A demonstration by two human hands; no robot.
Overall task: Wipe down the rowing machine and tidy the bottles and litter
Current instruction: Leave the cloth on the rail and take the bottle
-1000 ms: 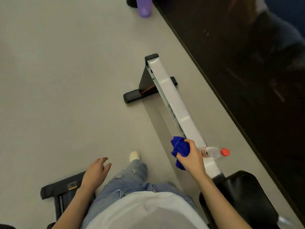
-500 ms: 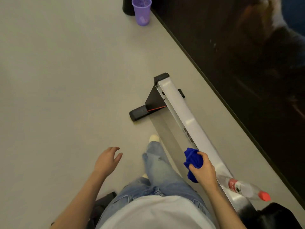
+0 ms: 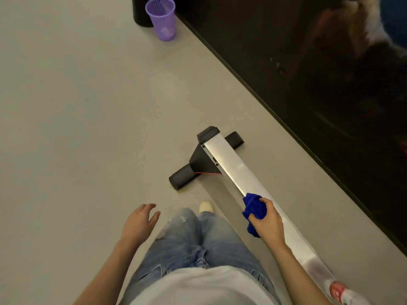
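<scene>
- My right grip [image 3: 267, 221] is curled tight round the bunched bright-blue cloth [image 3: 253, 208], thumb over the top. The wad sits against the near edge of the rowing machine's long silver metal rail [image 3: 233, 166].
- A second ago this grip was further back along the rail, with the clear plastic bottle with a red label [image 3: 337, 291] just beside it. Now the bottle lies well behind the grip, blurred at the frame's edge, and the black seat has dropped out of view.
- I judge that the stretch behind the grip has had its pass, while the stretch ahead is yet to be wiped.
- My left grip [image 3: 141, 221] has come away from the black footrest. It hangs open over the pale floor, well to the left of the cloth grip, fingers loose and holding nothing.
- The rail's long axis runs from behind my right grip forward and slightly to its left. It ends at a black plastic end cap [image 3: 208, 133] above the black crossbar foot [image 3: 182, 179], so a straight push ahead should follow it.
- The bottle seems to lie along the rail; I cannot tell which way its cap points.
- The purple mesh bin [image 3: 161, 17] stands far ahead and left of the grip, a likely home for litter later.
</scene>
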